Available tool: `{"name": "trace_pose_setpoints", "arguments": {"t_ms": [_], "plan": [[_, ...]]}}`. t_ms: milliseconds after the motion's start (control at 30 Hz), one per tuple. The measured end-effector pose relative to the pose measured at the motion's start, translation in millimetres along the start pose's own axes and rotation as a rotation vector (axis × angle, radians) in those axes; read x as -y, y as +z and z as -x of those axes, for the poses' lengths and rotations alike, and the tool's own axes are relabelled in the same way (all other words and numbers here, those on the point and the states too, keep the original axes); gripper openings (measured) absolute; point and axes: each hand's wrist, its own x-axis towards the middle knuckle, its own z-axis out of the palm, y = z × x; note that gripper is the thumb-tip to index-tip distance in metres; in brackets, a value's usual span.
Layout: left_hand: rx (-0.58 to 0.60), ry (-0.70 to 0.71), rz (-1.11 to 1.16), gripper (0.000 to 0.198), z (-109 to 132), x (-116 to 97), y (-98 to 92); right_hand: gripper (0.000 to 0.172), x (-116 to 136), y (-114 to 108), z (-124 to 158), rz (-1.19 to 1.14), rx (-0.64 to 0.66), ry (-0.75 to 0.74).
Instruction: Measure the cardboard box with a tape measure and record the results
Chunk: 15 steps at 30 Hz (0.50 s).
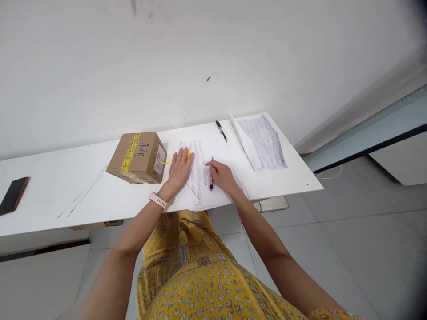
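Note:
My left hand (180, 169) lies flat with its fingers stretched out on a sheet of paper (216, 198) covered in columns of handwriting. A small yellow object (188, 155) shows at its fingertips, mostly hidden by them, and a thin yellow strip (166, 162) sticks out on the left. My right hand (224, 177) rests on the right part of the same sheet, its thumb and forefinger closed around a red and black pen (211, 183). Just left of my left hand stands a brown cardboard box (142, 162) with yellow tape and a label.
A black pen (220, 130) lies behind the sheet. To the right is another densely written paper (265, 142) with a raised, folded edge. A dark phone-like object (13, 195) is at the far left of the white table (83, 186), which stands against a wall (150, 66).

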Motion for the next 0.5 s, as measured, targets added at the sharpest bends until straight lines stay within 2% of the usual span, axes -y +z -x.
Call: {"name": "trace_pose_setpoints", "arguments": {"t_ms": [100,200,267,333,433,500], "plan": [[-0.061,0.084,0.101,0.04,46.4,-10.7,9.2,0.035,-17.5,-8.6,4.4,-0.546,-0.132,0.062],[-0.062,0.171,0.195,0.031,102.4,-36.5,9.5,0.036,-20.0,-11.7,5.3,-0.801,-0.139,0.038],[-0.076,0.162,0.214,0.033,133.0,-52.7,7.4,0.037,-16.7,-9.5,4.3,-0.815,-0.116,0.011],[-0.095,0.136,0.206,0.032,152.3,-61.3,6.7,0.038,-13.0,-5.4,4.0,-0.789,-0.11,-0.013],[-0.148,0.136,0.191,0.023,160.9,-58.0,10.7,0.031,-10.5,-2.7,12.0,-0.695,-0.134,-0.053],[-0.192,0.172,0.196,0.021,158.5,-50.0,15.1,0.025,-11.8,-6.1,26.8,-0.513,-0.169,-0.073]]}}
